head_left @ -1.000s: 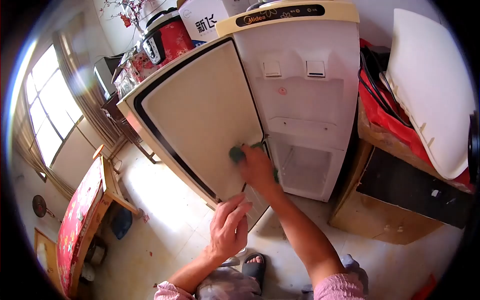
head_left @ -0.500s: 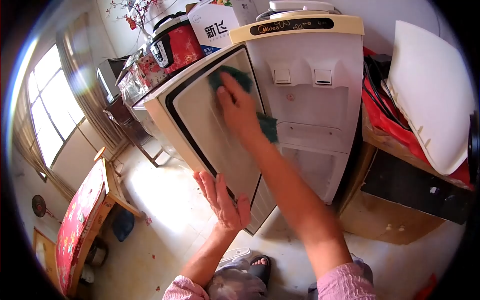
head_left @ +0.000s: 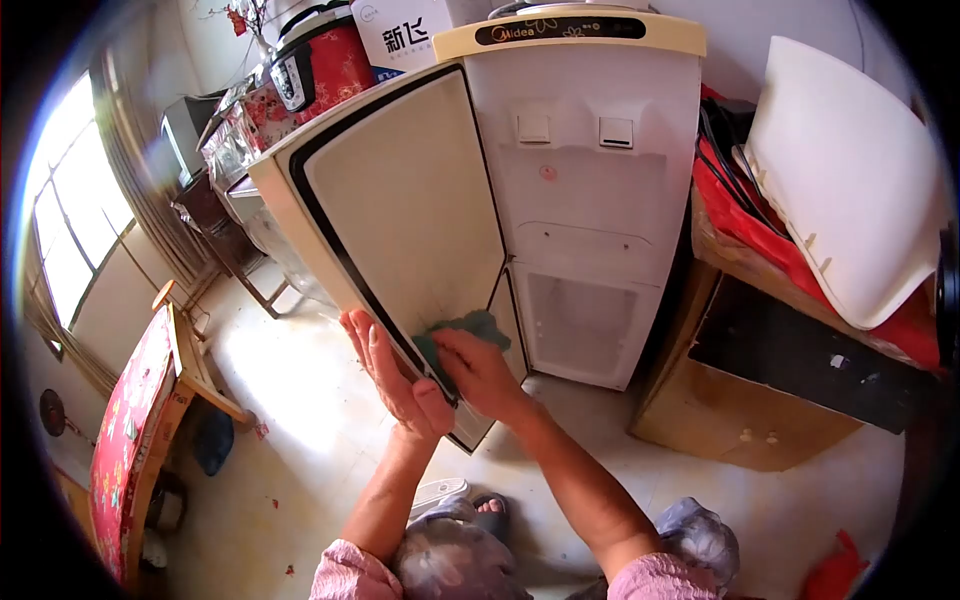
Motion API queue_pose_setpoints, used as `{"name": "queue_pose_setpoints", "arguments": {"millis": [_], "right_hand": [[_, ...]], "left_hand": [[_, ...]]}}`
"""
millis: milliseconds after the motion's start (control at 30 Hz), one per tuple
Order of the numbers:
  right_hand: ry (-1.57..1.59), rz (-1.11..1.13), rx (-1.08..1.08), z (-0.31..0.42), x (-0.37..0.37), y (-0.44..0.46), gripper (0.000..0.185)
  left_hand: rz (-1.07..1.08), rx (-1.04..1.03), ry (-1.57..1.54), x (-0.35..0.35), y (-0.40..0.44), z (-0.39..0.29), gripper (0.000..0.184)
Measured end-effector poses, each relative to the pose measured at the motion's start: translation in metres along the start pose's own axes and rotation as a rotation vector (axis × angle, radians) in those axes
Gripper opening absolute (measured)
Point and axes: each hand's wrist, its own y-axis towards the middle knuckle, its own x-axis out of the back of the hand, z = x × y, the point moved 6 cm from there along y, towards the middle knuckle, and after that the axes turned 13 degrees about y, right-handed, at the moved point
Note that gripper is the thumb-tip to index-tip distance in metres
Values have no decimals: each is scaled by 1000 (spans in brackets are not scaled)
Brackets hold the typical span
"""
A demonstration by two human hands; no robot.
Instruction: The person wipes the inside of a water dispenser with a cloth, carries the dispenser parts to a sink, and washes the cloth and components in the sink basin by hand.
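Note:
A white water dispenser with a cream top stands in front of me, its tall upper door swung open to the left. My right hand is closed on a dark green cloth, pressing it on the inner face of the door near the bottom. Against the outer edge of the same door rests my left hand, fingers straight and holding nothing. Below the upper door, part of a lower door shows. Some of the cloth is hidden under my right fingers.
Right of the dispenser is a wooden cabinet bearing red cloth, cables and a large white plastic panel. A red electric cooker and a printed carton stand behind the door. At left is a red-covered table.
My right hand has moved the green cloth from the top of the door's inner face down to its lower part. My left hand stays at the door edge. The view has shifted slightly.

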Motion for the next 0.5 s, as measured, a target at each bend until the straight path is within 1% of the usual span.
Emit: {"name": "queue_pose_setpoints", "arguments": {"millis": [100,200,233,267,300,367,433,467,500], "right_hand": [[-86,58,-184,7,19,4,22],[866,-460,-560,3,63,9,25],[801,-566,-378,20,85,16,27],[733,-664,-192,38,103,23,28],[651,-761,-112,50,112,32,27],[483,-943,53,72,128,50,26],[156,-880,355,93,136,81,22],[-6,-838,502,105,137,94,20],[-374,-810,579,121,135,105,20]], "left_hand": [[15,-49,-11,-4,0,-11,61],[22,-88,50,1,7,-31,57],[18,-100,74,2,6,-37,56],[-12,-132,65,1,-1,-44,47],[-34,-263,26,1,-1,-56,39],[49,-309,-49,-8,7,-80,40],[136,-205,-117,-21,13,-85,45],[220,-145,-131,-28,14,-83,50],[251,-113,-148,-31,12,-81,50]]}}
